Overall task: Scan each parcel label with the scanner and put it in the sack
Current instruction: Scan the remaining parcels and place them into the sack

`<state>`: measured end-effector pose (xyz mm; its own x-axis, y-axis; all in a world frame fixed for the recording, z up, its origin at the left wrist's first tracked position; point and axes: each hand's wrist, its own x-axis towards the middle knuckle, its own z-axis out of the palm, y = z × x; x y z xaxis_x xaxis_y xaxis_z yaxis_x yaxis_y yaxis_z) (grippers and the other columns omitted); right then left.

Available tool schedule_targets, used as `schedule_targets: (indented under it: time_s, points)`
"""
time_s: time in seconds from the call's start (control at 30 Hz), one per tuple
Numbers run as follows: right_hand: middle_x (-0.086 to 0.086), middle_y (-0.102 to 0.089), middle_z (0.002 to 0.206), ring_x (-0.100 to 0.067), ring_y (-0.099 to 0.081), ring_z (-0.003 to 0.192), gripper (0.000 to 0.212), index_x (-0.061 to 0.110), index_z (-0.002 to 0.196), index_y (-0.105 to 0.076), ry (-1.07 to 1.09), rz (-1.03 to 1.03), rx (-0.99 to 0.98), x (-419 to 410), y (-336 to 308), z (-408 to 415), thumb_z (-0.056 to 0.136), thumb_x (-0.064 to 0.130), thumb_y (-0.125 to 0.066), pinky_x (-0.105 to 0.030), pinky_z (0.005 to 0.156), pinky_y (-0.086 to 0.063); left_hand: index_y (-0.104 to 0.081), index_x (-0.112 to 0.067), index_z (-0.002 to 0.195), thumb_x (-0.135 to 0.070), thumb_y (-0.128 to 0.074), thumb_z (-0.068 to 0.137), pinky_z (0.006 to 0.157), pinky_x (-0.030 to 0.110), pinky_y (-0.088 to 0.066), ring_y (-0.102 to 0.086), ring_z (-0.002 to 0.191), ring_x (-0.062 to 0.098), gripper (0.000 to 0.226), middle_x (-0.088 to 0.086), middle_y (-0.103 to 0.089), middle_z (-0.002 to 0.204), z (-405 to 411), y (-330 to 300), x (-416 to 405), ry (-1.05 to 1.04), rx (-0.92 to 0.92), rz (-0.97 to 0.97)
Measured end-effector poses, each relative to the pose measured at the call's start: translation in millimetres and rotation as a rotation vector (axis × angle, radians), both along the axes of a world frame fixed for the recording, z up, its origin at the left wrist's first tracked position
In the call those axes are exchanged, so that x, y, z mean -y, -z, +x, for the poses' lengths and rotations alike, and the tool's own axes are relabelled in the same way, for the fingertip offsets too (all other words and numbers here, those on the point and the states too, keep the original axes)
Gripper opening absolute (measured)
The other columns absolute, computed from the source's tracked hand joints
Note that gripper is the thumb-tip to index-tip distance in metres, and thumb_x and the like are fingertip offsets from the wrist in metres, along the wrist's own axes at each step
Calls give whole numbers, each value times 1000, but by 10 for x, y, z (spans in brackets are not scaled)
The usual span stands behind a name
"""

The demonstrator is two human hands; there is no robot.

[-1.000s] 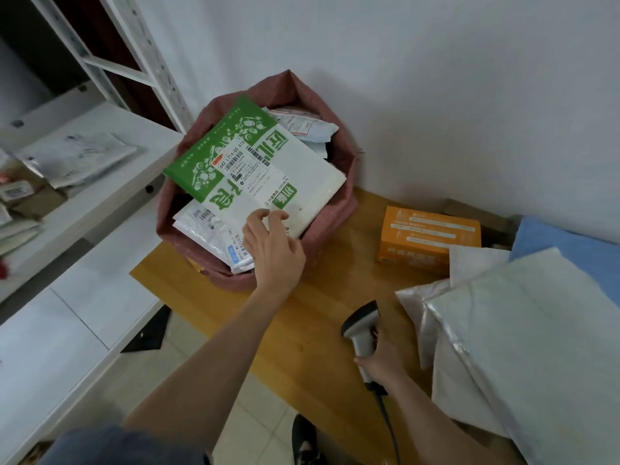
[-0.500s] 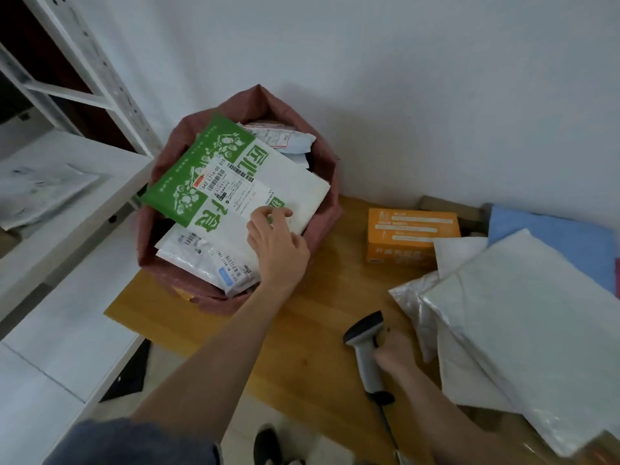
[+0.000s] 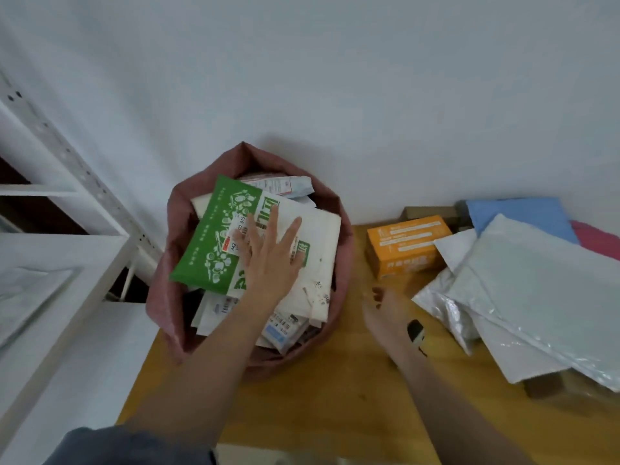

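Flat and spread, the left hand [image 3: 268,260] presses the green-and-white parcel [image 3: 214,243] down onto the heap in the red sack [image 3: 177,229], gripping nothing. Blur hides the right hand [image 3: 385,310] above the desk [image 3: 335,397]; I cannot tell its grip, though the dark scanner [image 3: 415,332] shows beside the wrist. Such a mailer looks light, soft and slick, best taken by an edge or corner.
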<state>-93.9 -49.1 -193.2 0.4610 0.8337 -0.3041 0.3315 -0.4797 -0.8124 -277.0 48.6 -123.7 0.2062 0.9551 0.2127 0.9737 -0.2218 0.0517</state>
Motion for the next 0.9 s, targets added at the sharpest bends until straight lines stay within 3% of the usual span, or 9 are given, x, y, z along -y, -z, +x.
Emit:
schedule_targets:
  time_s: [0.1,0.17,0.27,0.33,0.53,0.6,0.7,0.8,0.9]
  points:
    - [2,-62,113,-13,-57,100,51,15,128,-53,-119,43,-26,-197,-146,-160,95,54,-50,-20,74,-41,-14,-50,149,-61,-41,91,106,60,26,27,141,43,64,0,12,163,-107,53,-85,14,-64,-106]
    - [7,-62,93,-10,-57,83,38,17,108,-57,-196,9,12,-309,-156,-203,93,52,-54,-19,61,-39,-17,-50,148,-63,-40,91,105,60,27,31,140,43,63,1,13,163,-136,98,-113,20,-86,-148]
    - [0,-61,79,-20,-58,79,18,12,86,-60,-237,23,60,-469,-103,-201,96,26,-56,-26,60,-41,-16,-51,149,-63,-40,92,103,59,30,34,139,41,63,0,17,162,-148,111,-196,22,-78,-209]
    - [-4,-58,76,-20,-55,74,17,9,82,-56,-130,139,-2,-585,-158,-193,97,17,-51,-25,57,-39,-15,-51,149,-64,-40,91,102,57,32,36,138,40,64,0,19,162,-158,126,-284,13,-81,-241]
    - [-1,-45,74,-5,-38,65,20,11,78,-44,179,654,-24,-907,-670,-206,90,23,-34,-16,59,-35,-21,-52,146,-67,-44,87,102,58,32,32,140,40,65,0,12,163,-124,107,-556,-34,-53,-295]
    - [0,-45,72,-3,-39,63,17,15,76,-44,146,750,-13,-1001,-822,-190,89,20,-34,-15,58,-35,-22,-53,145,-67,-45,87,101,59,31,31,141,40,65,0,10,163,-97,85,-620,-45,-59,-322]
    - [2,-49,75,-5,-44,68,21,21,72,-46,-13,689,4,-1126,-939,-150,92,20,-42,-18,62,-36,-23,-53,145,-68,-45,87,101,58,29,27,143,39,64,-1,6,163,-88,28,-687,-54,-30,-359]
    - [-2,-51,84,-16,-51,77,20,12,76,-51,-141,538,58,-1232,-939,-121,93,21,-54,-26,67,-40,-37,-42,143,-59,-43,93,115,57,5,-4,146,36,54,1,-21,158,-94,-153,-720,-74,64,-266]
    - [-4,-53,98,-21,-56,90,12,11,89,-57,-181,391,79,-1321,-934,-125,87,20,-64,-32,78,-49,-55,-22,126,-34,-45,96,103,44,-28,-38,120,26,33,5,-48,131,-230,-393,-762,-165,261,85]
